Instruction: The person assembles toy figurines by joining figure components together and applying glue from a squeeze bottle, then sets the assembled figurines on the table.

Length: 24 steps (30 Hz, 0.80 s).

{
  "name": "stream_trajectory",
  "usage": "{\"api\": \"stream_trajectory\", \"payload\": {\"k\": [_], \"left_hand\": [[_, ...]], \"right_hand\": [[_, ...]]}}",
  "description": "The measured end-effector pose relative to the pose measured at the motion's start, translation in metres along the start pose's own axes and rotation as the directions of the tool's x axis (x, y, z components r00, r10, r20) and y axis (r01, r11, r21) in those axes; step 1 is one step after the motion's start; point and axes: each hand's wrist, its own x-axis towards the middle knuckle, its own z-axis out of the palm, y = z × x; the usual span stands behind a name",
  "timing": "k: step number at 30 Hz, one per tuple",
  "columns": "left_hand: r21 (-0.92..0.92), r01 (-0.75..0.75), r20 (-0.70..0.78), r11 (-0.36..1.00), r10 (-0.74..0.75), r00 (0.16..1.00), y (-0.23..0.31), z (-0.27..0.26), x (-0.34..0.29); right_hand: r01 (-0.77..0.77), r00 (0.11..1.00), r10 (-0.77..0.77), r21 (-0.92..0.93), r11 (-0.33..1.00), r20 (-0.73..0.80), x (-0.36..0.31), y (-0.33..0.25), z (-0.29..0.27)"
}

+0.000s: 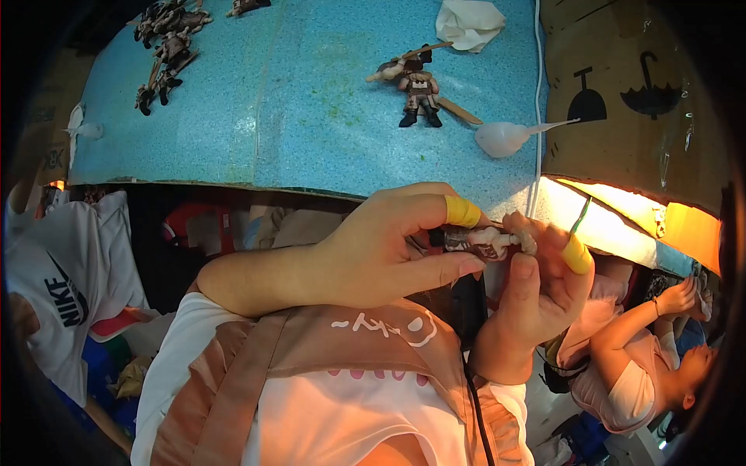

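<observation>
The left hand [381, 248] grips a small brown-and-cream moulded figurine [488, 243] between thumb and forefinger, while the right hand [536, 287] pinches its pale end. The figurine lies sideways in the air, just off the near edge of a speckled light-blue table [295, 140], toward its near right corner. Yellow tape [462, 211] wraps a finger on each hand. On the table, a translucent white dropper bottle with a thin nozzle [501, 140] lies by the right edge, near that corner; a black-booted brown figure [420, 92] lies farther back, and crumpled white tissue [470, 23] sits toward the far right corner.
</observation>
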Motion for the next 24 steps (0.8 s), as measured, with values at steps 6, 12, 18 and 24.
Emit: {"api": "stream_trajectory", "payload": {"k": [6, 12, 18, 24], "left_hand": [[0.079, -0.073, -0.042, 0.994, 0.077, 0.996, -0.006, -0.008, 0.0], [0.117, -0.046, -0.023, 0.992, 0.049, 0.999, -0.001, -0.009, 0.003], [0.17, -0.088, -0.023, 0.981, 0.093, 0.995, 0.002, -0.007, 0.005], [0.306, -0.129, -0.009, 0.943, 0.138, 0.99, 0.002, -0.006, 0.005]], "right_hand": [[0.011, 0.975, -0.02, -0.042, 0.999, -0.22, 0.017, 0.013, 0.013], [0.066, 0.99, -0.109, -0.38, 0.923, -0.092, 0.012, 0.004, 0.007], [0.0, 0.995, -0.047, -0.457, 0.89, -0.091, 0.016, -0.007, 0.002], [0.182, 0.983, -0.143, -0.753, 0.633, 0.118, 0.016, -0.015, 0.0]]}}
